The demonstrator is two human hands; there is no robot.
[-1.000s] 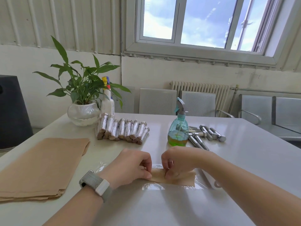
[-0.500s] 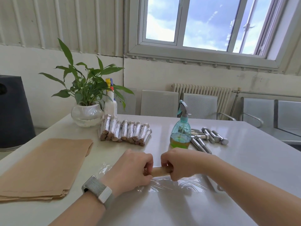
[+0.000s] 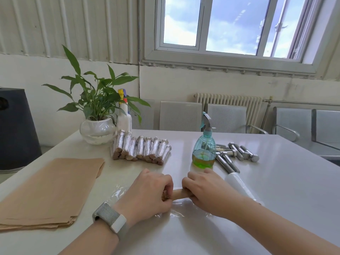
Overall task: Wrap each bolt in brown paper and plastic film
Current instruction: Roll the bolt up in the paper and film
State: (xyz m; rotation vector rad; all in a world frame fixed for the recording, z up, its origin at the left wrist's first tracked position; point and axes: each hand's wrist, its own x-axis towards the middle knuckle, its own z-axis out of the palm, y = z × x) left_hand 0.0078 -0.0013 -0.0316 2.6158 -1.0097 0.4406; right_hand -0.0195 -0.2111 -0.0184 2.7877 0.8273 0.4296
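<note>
Hands, left and right, grip paper-wrapped bolt ends; no writing legible.

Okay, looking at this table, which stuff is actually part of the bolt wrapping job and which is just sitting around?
Part of the job:
paper-rolled bolt, gripped by left hand and right hand
plastic film sheet under it
film roll
brown paper stack
bare bolts
wrapped bolts

Just lying about:
potted plant
teal spray bottle
white spray bottle

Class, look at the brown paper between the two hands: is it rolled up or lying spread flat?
Rolled up. The brown paper forms a short tube gripped at its ends by the left hand and right hand, over the plastic film.
</note>
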